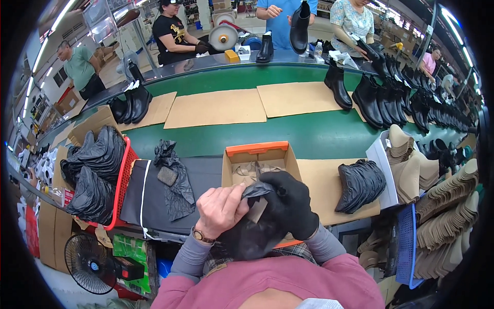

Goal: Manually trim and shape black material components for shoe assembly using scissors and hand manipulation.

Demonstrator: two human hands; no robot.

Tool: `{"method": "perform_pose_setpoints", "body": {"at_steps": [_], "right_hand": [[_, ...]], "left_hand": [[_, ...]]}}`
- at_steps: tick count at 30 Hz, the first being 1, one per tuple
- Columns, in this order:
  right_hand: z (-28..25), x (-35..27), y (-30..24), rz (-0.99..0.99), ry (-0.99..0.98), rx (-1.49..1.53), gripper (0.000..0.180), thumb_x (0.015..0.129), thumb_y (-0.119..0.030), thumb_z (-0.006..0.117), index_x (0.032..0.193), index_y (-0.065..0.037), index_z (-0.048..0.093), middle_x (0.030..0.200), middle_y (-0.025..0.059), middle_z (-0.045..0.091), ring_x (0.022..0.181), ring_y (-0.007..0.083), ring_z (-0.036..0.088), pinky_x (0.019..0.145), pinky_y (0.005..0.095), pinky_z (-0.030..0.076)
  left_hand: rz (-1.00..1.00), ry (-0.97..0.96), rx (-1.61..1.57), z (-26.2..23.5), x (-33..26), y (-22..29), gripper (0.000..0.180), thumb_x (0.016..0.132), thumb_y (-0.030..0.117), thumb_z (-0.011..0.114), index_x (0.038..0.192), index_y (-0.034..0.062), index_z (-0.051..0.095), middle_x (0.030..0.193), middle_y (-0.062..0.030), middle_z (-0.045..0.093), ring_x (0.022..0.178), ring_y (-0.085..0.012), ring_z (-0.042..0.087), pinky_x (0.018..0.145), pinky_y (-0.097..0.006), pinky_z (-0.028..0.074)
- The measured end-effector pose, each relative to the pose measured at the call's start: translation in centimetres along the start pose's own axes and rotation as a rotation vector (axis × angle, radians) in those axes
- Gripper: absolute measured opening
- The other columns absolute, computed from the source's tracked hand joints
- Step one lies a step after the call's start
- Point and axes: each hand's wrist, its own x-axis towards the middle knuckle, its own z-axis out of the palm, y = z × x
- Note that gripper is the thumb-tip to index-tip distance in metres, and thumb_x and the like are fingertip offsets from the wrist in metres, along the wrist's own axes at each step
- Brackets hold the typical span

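Note:
Close to my body, both hands hold a black boot (248, 238), somewhat blurred and partly hidden by my fingers. My bare left hand (220, 208), a watch at its wrist, pinches the boot's upper edge. My right hand (290, 203), in a black glove, is closed on the other side of that edge. A tan flat piece (257, 211) shows in the opening between the hands. Just beyond them stands a cardboard box with an orange rim (257, 148), holding tan shaped pieces (247, 171).
Left are a red basket (123, 180) of black plastic-wrapped bundles, a grey block (166, 176) and a fan (92, 265). Right are a black bundle (361, 185), a white box (382, 167) and blue basket (406, 247) with tan inserts. Boots (337, 85) and co-workers line the green conveyor (206, 142).

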Motion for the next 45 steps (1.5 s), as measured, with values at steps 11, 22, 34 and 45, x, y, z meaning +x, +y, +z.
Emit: {"method": "perform_pose_setpoints", "body": {"at_steps": [11,22,34,45], "right_hand": [[-2.3,1.1,2.8,0.398,-0.533,0.631,0.018,0.087,-0.009,0.058,0.099,0.002,0.066,0.088,0.0088,0.066,0.081,0.0163,0.062,0.074,0.0267,0.048],[-2.6,0.9,2.9,-0.115,-0.532,0.326,0.026,0.084,-0.005,0.056,0.109,0.0,0.063,0.101,0.015,0.067,0.094,0.0293,0.064,0.083,0.034,0.05],[-0.7,0.4,1.0,0.274,-0.123,0.627,0.037,0.087,-0.007,0.064,0.122,0.003,0.057,0.11,0.01,0.064,0.1,0.0151,0.06,0.089,0.0289,0.048],[2.1,-0.9,-0.3,0.2,-0.326,0.267,0.028,0.09,-0.012,0.062,0.115,-0.001,0.059,0.098,0.0164,0.066,0.084,0.0268,0.067,0.073,0.0349,0.052]], "left_hand": [[0.139,-0.121,-0.174,-1.3,1.1,0.2,0.042,0.072,0.005,0.066,0.113,0.0131,0.069,0.06,0.0022,0.041,0.048,-0.012,0.046,0.044,-0.028,0.034],[-0.057,-0.317,-0.398,-2.7,1.2,0.8,0.043,0.066,0.007,0.08,0.107,0.0055,0.067,0.076,-0.0063,0.063,0.059,-0.0218,0.058,0.055,-0.032,0.045],[-0.312,-0.076,-0.207,-2.3,0.5,-0.7,0.03,0.068,0.001,0.077,0.094,0.0019,0.062,0.096,-0.0123,0.061,0.074,-0.0268,0.061,0.064,-0.036,0.05],[-0.466,-0.154,-0.51,-2.3,0.5,-0.9,0.027,0.078,0.006,0.067,0.103,-0.002,0.061,0.101,-0.0199,0.065,0.092,-0.0361,0.065,0.077,-0.037,0.053]]}}
